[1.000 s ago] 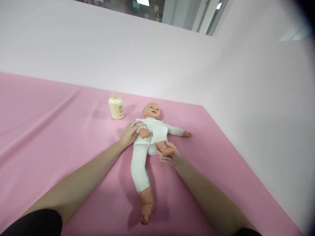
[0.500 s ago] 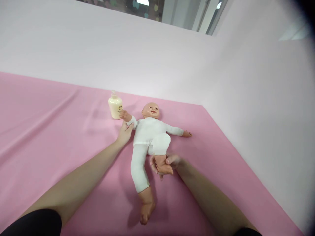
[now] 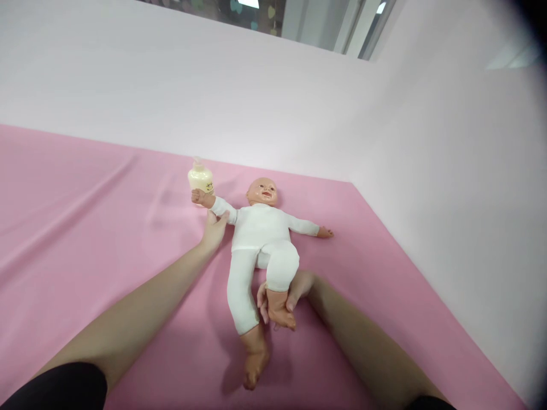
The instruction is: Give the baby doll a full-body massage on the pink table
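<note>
A baby doll (image 3: 260, 228) in a white suit lies on its back on the pink sheet (image 3: 85, 228), head toward the wall. My left hand (image 3: 215, 229) grips the doll's arm on the left side and holds it stretched out toward a cream lotion bottle (image 3: 200, 178). My right hand (image 3: 294, 290) cups the ankle of one doll leg, whose knee is bent. The other leg lies straight, its bare foot (image 3: 255, 364) pointing toward me. The doll's second arm rests flat, out to the right.
The pink sheet covers the whole surface. Pale pink walls rise behind it and along the right side, meeting in a corner past the doll. The lotion bottle stands upright just left of the doll's head.
My left hand has pulled the doll's arm off its chest and out toward the bottle. My right hand has drawn the bent leg down toward me, partly straightening it.
</note>
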Motion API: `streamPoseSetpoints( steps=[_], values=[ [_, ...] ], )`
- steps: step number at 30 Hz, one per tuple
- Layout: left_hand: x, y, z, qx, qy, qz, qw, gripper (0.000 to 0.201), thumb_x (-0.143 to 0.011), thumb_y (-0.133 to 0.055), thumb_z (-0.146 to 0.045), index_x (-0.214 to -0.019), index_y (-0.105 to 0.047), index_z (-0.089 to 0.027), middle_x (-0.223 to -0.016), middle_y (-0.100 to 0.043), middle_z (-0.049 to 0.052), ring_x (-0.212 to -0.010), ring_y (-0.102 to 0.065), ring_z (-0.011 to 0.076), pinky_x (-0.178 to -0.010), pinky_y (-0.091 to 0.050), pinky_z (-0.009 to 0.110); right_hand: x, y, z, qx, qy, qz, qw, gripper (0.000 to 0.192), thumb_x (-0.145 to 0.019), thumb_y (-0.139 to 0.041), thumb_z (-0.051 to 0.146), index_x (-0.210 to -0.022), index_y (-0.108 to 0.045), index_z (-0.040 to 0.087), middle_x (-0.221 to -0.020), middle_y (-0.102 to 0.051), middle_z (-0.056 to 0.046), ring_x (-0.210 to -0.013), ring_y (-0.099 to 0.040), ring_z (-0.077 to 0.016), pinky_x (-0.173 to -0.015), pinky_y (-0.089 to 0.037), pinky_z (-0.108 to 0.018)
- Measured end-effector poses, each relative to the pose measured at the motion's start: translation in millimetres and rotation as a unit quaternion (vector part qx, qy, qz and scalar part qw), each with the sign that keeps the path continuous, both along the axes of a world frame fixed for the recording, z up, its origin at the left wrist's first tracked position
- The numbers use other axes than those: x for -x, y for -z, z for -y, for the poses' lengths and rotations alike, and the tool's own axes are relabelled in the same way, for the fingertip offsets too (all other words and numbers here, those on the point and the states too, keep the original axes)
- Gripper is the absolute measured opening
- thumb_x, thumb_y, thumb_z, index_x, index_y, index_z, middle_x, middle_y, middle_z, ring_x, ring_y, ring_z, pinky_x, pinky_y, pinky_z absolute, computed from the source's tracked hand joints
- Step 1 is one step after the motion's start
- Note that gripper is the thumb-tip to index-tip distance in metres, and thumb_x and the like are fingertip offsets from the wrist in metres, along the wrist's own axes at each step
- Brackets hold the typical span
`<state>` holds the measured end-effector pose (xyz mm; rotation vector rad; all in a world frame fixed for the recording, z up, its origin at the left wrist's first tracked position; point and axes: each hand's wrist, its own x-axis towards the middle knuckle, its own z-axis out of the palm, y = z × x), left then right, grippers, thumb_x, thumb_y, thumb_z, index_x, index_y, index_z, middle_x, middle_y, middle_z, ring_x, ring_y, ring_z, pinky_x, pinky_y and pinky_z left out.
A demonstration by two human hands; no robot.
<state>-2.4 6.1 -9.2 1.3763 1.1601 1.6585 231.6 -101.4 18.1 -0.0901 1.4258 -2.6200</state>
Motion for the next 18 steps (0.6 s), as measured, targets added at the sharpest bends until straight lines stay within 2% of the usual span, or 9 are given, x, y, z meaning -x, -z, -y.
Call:
streamPoseSetpoints(
  steps=[2,5,9,11,14,18],
  values=[
    [-2.2,-4.4,2.6,0.012,-0.008,0.001,1.0,0.035,-0.079,-0.058,-0.034,-0.107,-0.045,-0.019,-0.11,-0.057,0.009,-0.105,-0.056,0.0205,-0.094,-0.045,0.039,-2.7,4.4,0.7,0.028,0.02,-0.001,0.999,0.059,-0.066,-0.078,0.026,-0.114,-0.046,0.014,-0.101,-0.063,-0.012,-0.09,-0.064,-0.0207,-0.077,-0.053,-0.036],
    [-5.3,-10.4,7.5,0.001,0.021,-0.038,0.999,0.032,-0.078,-0.057,-0.031,-0.106,-0.049,-0.017,-0.107,-0.059,0.01,-0.102,-0.058,0.022,-0.093,-0.045,0.041,-7.4,10.2,2.7,0.072,0.084,-0.03,0.993,0.058,-0.065,-0.076,0.034,-0.111,-0.046,0.014,-0.098,-0.063,-0.012,-0.087,-0.064,-0.0215,-0.068,-0.056,-0.038],
    [-5.4,-17.1,14.6,-0.096,0.071,-0.172,0.978,0.032,-0.077,-0.057,-0.026,-0.108,-0.057,-0.019,-0.113,-0.058,0.01,-0.109,-0.053,0.0236,-0.099,-0.039,0.043,-9.9,7.1,5.3,0.084,0.178,-0.07,0.978,0.055,-0.067,-0.07,0.044,-0.106,-0.045,0.014,-0.089,-0.062,-0.008,-0.071,-0.063,-0.0165,-0.054,-0.056,-0.031],
    [-4.4,-19.8,17.2,-0.142,0.095,-0.244,0.955,0.033,-0.077,-0.053,-0.021,-0.109,-0.06,-0.021,-0.117,-0.056,0.008,-0.114,-0.049,0.0233,-0.103,-0.035,0.043,-9.3,2.6,5.8,0.084,0.252,-0.067,0.962,0.053,-0.07,-0.064,0.048,-0.105,-0.045,0.013,-0.083,-0.061,-0.005,-0.057,-0.057,-0.011,-0.049,-0.052,-0.027],
    [-2.9,-21.6,18.6,-0.155,0.101,-0.301,0.935,0.041,-0.075,-0.045,-0.013,-0.111,-0.062,-0.024,-0.12,-0.055,0.007,-0.116,-0.047,0.0225,-0.104,-0.033,0.044,-7.4,-2.3,4.5,0.103,0.356,-0.05,0.928,0.047,-0.077,-0.054,0.049,-0.104,-0.046,0.012,-0.074,-0.058,-0.002,-0.045,-0.043,-0.0055,-0.042,-0.042,-0.02],
    [-1.7,-18.9,17.4,-0.164,0.096,-0.33,0.925,0.048,-0.073,-0.042,-0.007,-0.113,-0.061,-0.025,-0.123,-0.053,0.006,-0.118,-0.045,0.0218,-0.104,-0.033,0.044,-5.8,-2.5,0.0,0.116,0.412,-0.034,0.903,0.04,-0.083,-0.043,0.049,-0.098,-0.049,0.012,-0.063,-0.052,0.002,-0.04,-0.032,-0.0046,-0.038,-0.031,-0.017]
  ],
)
